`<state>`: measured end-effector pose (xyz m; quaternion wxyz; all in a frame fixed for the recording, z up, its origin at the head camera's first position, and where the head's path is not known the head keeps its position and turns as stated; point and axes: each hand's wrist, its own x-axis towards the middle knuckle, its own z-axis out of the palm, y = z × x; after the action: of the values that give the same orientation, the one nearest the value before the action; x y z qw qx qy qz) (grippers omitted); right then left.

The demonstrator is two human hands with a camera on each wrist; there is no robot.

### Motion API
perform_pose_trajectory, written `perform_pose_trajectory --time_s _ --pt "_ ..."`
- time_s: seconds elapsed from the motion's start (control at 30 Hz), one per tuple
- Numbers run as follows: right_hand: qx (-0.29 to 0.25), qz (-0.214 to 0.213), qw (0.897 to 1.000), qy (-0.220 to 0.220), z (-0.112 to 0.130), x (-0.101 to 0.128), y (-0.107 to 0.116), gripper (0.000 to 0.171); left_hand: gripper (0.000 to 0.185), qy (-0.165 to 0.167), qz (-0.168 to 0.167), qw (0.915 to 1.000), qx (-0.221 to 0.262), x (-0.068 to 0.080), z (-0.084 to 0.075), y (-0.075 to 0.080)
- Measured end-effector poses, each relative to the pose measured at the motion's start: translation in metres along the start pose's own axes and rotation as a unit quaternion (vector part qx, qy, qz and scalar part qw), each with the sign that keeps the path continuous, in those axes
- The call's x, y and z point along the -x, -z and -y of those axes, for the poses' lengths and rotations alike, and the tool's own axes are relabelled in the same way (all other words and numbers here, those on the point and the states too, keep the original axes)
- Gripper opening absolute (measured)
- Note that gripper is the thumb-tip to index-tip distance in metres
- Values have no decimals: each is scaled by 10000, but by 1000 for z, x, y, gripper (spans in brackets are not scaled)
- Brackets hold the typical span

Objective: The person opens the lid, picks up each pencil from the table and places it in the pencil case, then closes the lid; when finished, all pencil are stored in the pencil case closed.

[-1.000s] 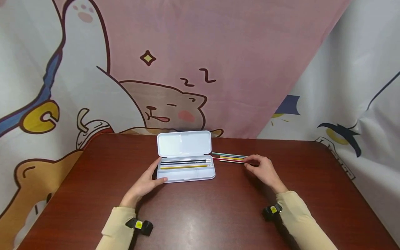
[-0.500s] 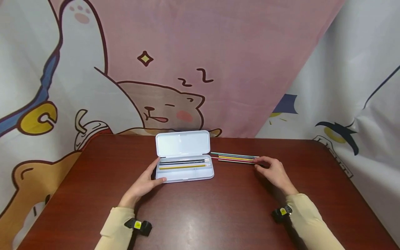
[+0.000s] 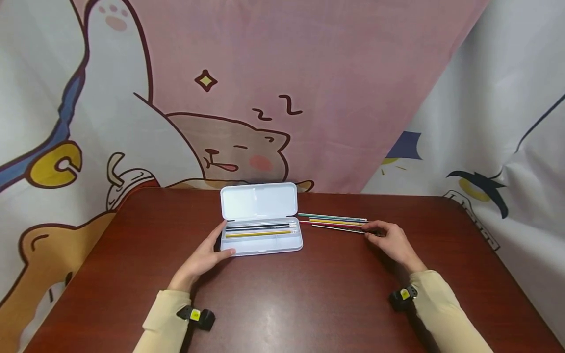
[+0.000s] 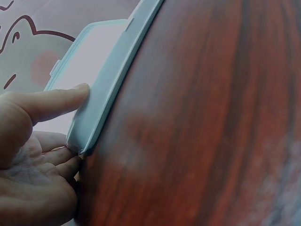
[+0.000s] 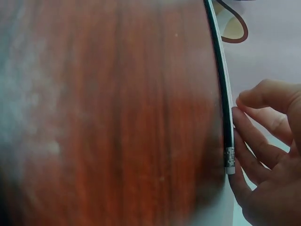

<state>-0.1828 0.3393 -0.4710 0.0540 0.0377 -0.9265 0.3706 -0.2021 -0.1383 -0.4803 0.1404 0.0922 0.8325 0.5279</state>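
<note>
A white pencil case (image 3: 262,246) stands with its lid up in the head view, several pencils (image 3: 258,234) lying in its long compartment. My left hand (image 3: 200,257) grips its left end; the left wrist view has the thumb (image 4: 61,101) on the front wall and the fingers round the corner. Right of the case lie several loose pencils (image 3: 337,221) side by side. At their eraser ends is my right hand (image 3: 393,245), its fingertips against a dark striped pencil (image 5: 226,103) with a white eraser, thumb beside it. Whether the thumb touches that pencil is hard to tell.
The brown wooden table (image 3: 282,304) reaches back to a printed curtain (image 3: 335,98). The raised lid (image 3: 259,201) stands close to the curtain. A small black device (image 3: 203,318) is strapped to each wrist.
My right hand has slid right along the loose pencils to their eraser ends. The nearest dark pencil has come slightly apart from the others, toward the front. My left hand stays on the case.
</note>
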Motion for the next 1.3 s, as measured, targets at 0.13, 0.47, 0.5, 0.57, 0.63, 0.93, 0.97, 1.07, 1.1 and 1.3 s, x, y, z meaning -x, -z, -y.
perform_pose_trajectory --time_s 0.13,0.47,0.5,0.57,0.63,0.93,0.97,1.07,1.1,1.3 --pt "-142 210 9996 90 -5 -1 1 22 86 -26 -13 10000 -2 0 -1 0" --pt "-474 587 9964 378 -8 -5 -2 24 85 -17 -37 10000 -48 1 -3 1" --pt "-475 610 9961 420 -8 -6 -3 24 85 -18 -42 10000 -54 1 -3 1" --pt "-511 643 9956 453 -8 -6 -4 23 86 -26 -50 10000 -59 1 -3 1" --pt "-445 644 9959 449 -7 -6 -5 22 86 -25 -57 10000 -74 1 -3 1" --pt "-184 546 9979 302 -10 -4 -5 19 86 9 -79 9999 -77 3 -3 -1" --pt "-181 564 9978 287 -10 -3 -4 19 86 1 -74 9999 -87 3 -3 -1" --pt "-205 593 9977 236 -10 -2 -3 19 86 -25 -69 9999 -92 3 -4 -1" --pt "-226 606 9977 224 -9 -2 -2 18 86 -33 -67 9999 -100 3 -4 -1" --pt "-405 589 9972 203 -5 -1 0 18 86 -39 -81 9999 -118 2 -3 -1"
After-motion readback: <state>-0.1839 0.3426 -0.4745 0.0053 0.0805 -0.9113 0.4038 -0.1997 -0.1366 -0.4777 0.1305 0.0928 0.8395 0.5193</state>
